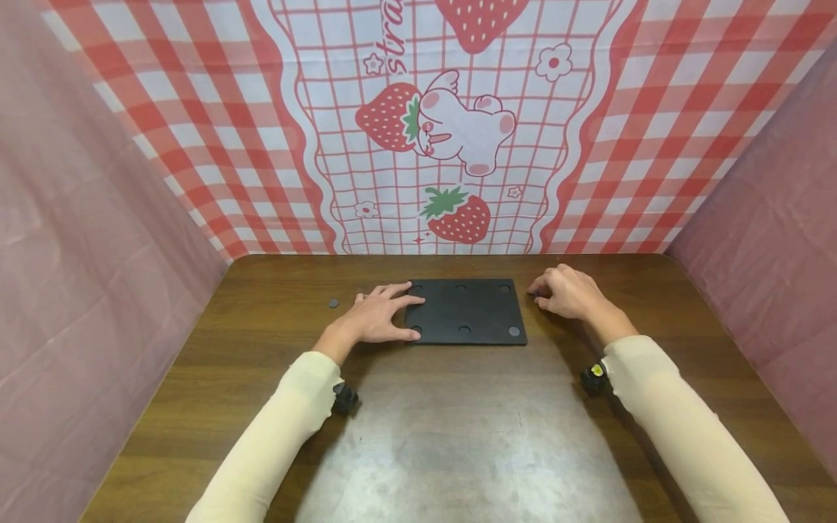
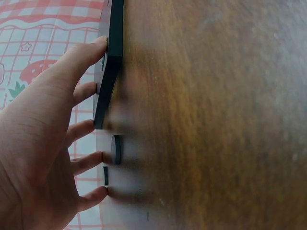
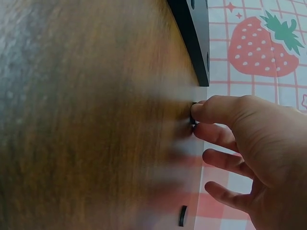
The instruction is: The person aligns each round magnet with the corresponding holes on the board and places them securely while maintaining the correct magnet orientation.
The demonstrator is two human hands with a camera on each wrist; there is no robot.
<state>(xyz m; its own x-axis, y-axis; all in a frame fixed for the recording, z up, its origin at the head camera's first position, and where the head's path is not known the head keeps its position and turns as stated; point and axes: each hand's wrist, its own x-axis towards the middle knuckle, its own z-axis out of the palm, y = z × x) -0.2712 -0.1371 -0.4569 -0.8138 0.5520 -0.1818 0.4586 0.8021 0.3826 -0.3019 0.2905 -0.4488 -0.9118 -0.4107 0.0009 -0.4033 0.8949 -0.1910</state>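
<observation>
A flat black board (image 1: 467, 312) with several round recesses lies on the table, a grey disc (image 1: 514, 331) in its near right recess. My left hand (image 1: 375, 316) rests on the board's left end with spread, mostly straight fingers, its thumb at the near corner. Just right of the board, my right hand (image 1: 567, 292) pinches a small dark disc (image 3: 193, 114) between thumb and index finger, low at the tabletop. The fingers partly cover this disc. In the left wrist view, two dark discs, one nearer (image 2: 116, 149) and one farther (image 2: 106, 176), appear beside the left fingertips.
On the wooden table (image 1: 458, 421), a small disc (image 1: 333, 303) lies left of the left hand. Another dark disc (image 3: 183, 215) shows below the right fingers in the right wrist view. A strawberry-print cloth (image 1: 471, 131) hangs behind the table, with pink curtains (image 1: 771, 181) at the sides.
</observation>
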